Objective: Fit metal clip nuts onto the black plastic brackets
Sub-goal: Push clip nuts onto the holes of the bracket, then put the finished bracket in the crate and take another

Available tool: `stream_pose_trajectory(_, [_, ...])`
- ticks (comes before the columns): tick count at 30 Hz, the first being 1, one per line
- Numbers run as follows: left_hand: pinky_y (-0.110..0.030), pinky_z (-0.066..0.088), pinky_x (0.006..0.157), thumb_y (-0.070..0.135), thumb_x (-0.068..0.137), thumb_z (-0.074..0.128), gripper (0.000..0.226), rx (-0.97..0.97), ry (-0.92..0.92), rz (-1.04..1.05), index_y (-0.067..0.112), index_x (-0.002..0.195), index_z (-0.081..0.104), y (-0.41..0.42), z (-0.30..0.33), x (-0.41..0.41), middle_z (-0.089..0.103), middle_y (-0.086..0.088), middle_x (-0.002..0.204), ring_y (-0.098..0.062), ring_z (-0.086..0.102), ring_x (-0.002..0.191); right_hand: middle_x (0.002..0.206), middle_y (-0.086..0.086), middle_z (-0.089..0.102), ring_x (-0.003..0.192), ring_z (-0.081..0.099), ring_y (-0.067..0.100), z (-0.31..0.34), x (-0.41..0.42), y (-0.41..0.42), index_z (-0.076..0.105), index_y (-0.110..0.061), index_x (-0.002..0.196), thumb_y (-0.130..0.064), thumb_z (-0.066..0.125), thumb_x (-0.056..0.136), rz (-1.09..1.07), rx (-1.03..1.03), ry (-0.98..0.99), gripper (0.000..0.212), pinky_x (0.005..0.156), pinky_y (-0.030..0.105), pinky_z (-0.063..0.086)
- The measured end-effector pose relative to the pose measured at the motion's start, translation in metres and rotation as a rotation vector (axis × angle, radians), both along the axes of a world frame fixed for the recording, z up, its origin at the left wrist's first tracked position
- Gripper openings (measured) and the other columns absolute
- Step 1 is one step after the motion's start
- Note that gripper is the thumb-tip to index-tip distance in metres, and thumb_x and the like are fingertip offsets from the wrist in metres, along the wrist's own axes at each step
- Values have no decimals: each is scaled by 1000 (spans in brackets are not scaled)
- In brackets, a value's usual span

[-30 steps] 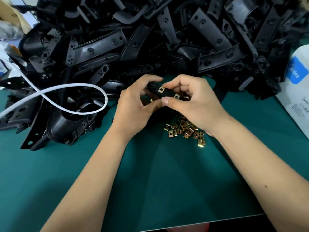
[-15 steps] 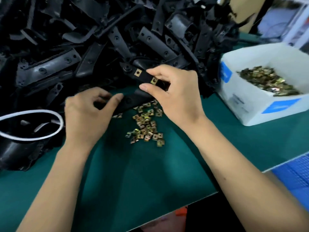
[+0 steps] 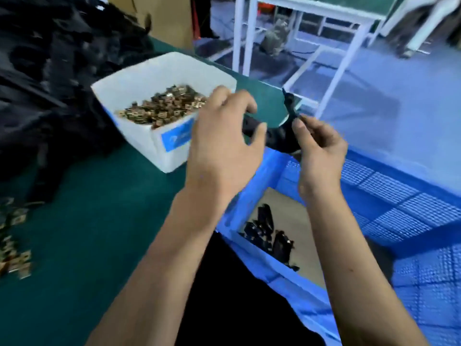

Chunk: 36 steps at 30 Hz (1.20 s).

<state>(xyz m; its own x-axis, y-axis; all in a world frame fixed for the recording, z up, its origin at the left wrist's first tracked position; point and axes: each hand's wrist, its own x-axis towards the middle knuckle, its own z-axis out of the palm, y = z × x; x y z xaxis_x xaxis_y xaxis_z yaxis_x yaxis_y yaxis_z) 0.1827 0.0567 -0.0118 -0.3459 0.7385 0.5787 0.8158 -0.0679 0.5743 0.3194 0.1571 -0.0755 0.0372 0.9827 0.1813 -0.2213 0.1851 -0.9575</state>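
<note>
A black plastic bracket (image 3: 279,138) hangs in the air between my hands, above the near corner of a blue crate (image 3: 389,193). My left hand (image 3: 224,138) grips its left end, thumb across the top. My right hand (image 3: 320,146) pinches its curved right end with thumb and forefinger. Motion blur hides any clip nuts on the held bracket. A white box (image 3: 149,143) behind my left hand is full of brass-coloured clip nuts (image 3: 164,106). Loose clip nuts (image 3: 15,248) lie on the green table (image 3: 87,221) at the far left.
A big heap of black brackets (image 3: 50,71) fills the upper left of the table. Several finished brackets (image 3: 269,238) lie on the crate's floor. A white table frame (image 3: 349,53) stands on the floor beyond the table's right edge.
The view has swung right. My right hand has carried the bracket from above the loose nuts to above the blue crate, and my left hand has come off the table to grip its other end.
</note>
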Motion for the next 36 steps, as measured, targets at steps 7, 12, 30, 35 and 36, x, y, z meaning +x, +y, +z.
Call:
stream_pose_trajectory(7, [-52, 49, 97, 35, 96, 68, 77, -724, 162, -292, 20, 157, 24, 50, -133, 78, 55, -17, 137, -41, 57, 122, 108, 30, 70, 98, 70, 40, -171, 100, 8, 65, 5, 104, -4, 75, 91, -145, -912, -31, 19, 80, 53, 60])
stream_pose_trajectory(12, [-46, 52, 96, 36, 93, 70, 45, -1031, 169, -265, 16, 130, 55, 31, -214, 76, 63, -13, 125, -37, 62, 117, 93, 22, 57, 74, 60, 30, -236, 112, -18, 56, 6, 107, 3, 62, 97, -104, -1200, -55, 12, 64, 38, 61])
stream_pose_trajectory(30, [-30, 52, 67, 11, 89, 62, 11, 318, -134, 70, 9, 92, 72, -4, -8, -1, 71, 2, 85, -13, 65, 69, 76, 1, 72, 73, 71, 23, 26, -48, -33, 70, -15, 89, -12, 63, 90, -40, 99, -419, 7, 72, 48, 59])
stream_pose_trajectory(35, [-19, 51, 69, 18, 89, 63, 11, 460, -204, 304, 21, 91, 74, -66, 10, -83, 72, 15, 84, -4, 69, 73, 63, -6, 67, 59, 61, 12, 76, -134, -104, 69, -17, 78, -8, 68, 88, 230, 370, -399, 13, 64, 34, 52])
stream_pose_trajectory(36, [-22, 55, 70, 23, 90, 64, 12, 465, -228, 367, 30, 90, 73, -80, 8, -104, 73, 14, 83, -6, 71, 75, 63, -6, 66, 60, 61, 13, 79, -152, -120, 68, -18, 76, -10, 68, 88, 304, 396, -405, 14, 64, 35, 52])
